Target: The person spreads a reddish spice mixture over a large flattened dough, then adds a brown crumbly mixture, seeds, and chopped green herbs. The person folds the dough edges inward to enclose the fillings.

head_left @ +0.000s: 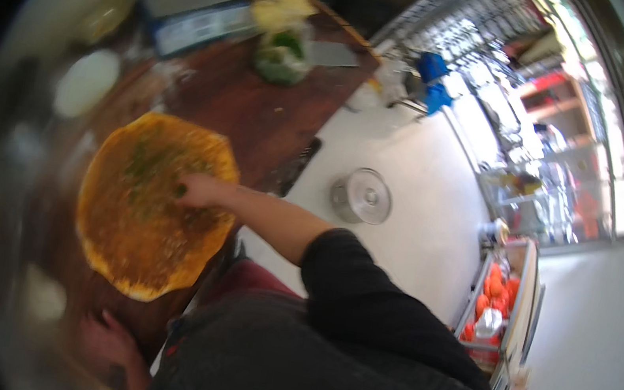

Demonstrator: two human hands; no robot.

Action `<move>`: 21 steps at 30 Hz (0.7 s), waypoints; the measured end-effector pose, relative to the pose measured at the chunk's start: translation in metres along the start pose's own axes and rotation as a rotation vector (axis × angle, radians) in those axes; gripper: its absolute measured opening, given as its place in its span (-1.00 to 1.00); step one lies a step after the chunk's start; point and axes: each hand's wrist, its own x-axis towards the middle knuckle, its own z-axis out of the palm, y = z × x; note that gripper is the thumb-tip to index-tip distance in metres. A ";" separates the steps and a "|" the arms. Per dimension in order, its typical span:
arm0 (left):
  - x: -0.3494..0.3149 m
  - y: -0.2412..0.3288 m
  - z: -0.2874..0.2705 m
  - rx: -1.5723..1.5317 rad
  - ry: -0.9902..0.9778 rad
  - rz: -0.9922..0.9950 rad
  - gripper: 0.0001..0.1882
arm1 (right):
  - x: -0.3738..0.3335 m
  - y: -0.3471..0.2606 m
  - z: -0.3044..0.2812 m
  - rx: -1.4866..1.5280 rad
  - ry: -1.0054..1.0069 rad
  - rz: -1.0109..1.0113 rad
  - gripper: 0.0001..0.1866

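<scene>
A large round sheet of dough (148,252), coated in an orange-brown spread, covers much of the wooden table in front of me. Chopped greens (142,163) lie scattered over its far part. Above the sheet's right side is my right hand (203,190), its fingers closed around a bit of chopped greens that shows dark green at the fingertips. My left hand (107,338) lies on the tabletop near the sheet's near edge, fingers apart, holding nothing. Farther back stands a clear bag or tub of chopped greens (282,63).
A grey scale (198,13) sits at the table's far end, with yellowish cloth or paper (284,6) and a flat grey blade-like piece (334,54) near it. Pale round shapes (87,83) blur at the left. A lidded metal pot (362,196) stands right of the wooden table (259,120).
</scene>
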 end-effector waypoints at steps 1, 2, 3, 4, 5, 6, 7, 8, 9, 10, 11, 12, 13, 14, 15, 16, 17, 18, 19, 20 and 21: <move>0.000 0.006 -0.006 -0.117 -0.029 -0.050 -0.49 | -0.006 -0.013 0.006 0.025 -0.032 -0.036 -0.29; -0.001 0.008 -0.011 -0.242 0.001 -0.021 -0.48 | -0.012 -0.026 0.010 0.021 -0.151 -0.063 -0.25; -0.006 0.007 -0.016 -0.268 -0.024 -0.035 -0.48 | -0.017 -0.041 0.016 0.088 -0.228 -0.098 -0.28; -0.007 0.009 -0.018 -0.260 -0.001 -0.057 -0.46 | -0.017 -0.057 0.018 0.099 -0.311 -0.141 -0.37; -0.010 0.011 -0.018 -0.231 0.032 -0.075 -0.46 | -0.015 -0.071 0.019 0.045 -0.384 -0.139 -0.46; -0.011 0.010 -0.018 -0.182 -0.009 -0.125 -0.46 | -0.012 -0.082 0.016 0.090 -0.410 -0.146 -0.55; -0.009 0.012 -0.016 -0.175 0.027 -0.116 -0.48 | -0.005 -0.096 0.016 0.197 -0.449 -0.128 -0.58; -0.007 0.013 -0.013 -0.167 0.029 -0.143 -0.50 | 0.005 -0.107 0.016 0.150 -0.363 -0.094 -0.56; -0.001 0.015 -0.008 -0.168 0.034 -0.153 -0.52 | 0.020 -0.112 0.008 0.129 -0.280 -0.070 -0.53; 0.006 0.016 -0.005 -0.181 0.067 -0.133 -0.52 | 0.038 -0.114 0.000 -0.062 -0.238 -0.118 -0.50; 0.014 0.020 0.001 -0.203 0.079 -0.141 -0.52 | 0.051 -0.114 -0.006 -0.153 -0.151 -0.128 -0.46; 0.016 0.021 0.002 -0.217 0.077 -0.130 -0.53 | 0.062 -0.114 -0.011 -0.201 -0.191 -0.094 -0.41; 0.019 0.022 0.002 -0.220 0.075 -0.133 -0.53 | 0.067 -0.113 -0.012 -0.164 -0.184 0.013 -0.35; 0.019 0.022 0.002 -0.226 0.077 -0.145 -0.53 | 0.070 -0.112 -0.014 -0.122 -0.112 0.111 -0.28; 0.019 0.022 0.001 -0.227 0.077 -0.147 -0.53 | 0.069 -0.112 -0.014 -0.195 -0.136 0.017 -0.35; 0.018 0.022 0.000 -0.226 0.053 -0.164 -0.54 | 0.066 -0.113 -0.013 -0.261 -0.097 -0.086 -0.41; 0.017 0.022 -0.001 -0.229 0.079 -0.150 -0.54 | 0.062 -0.116 -0.011 -0.339 -0.118 -0.126 -0.45; 0.016 0.021 -0.002 -0.229 0.082 -0.151 -0.53 | 0.057 -0.121 -0.007 -0.296 -0.222 -0.166 -0.47; 0.015 0.021 -0.002 -0.230 0.087 -0.149 -0.53 | 0.056 -0.128 -0.007 -0.265 -0.382 -0.141 -0.49; 0.015 0.021 -0.001 -0.232 0.086 -0.152 -0.53 | 0.058 -0.137 -0.008 -0.203 -0.529 -0.174 -0.52; 0.015 0.021 -0.001 -0.233 0.083 -0.154 -0.54 | 0.059 -0.146 -0.004 -0.212 -0.580 -0.230 -0.63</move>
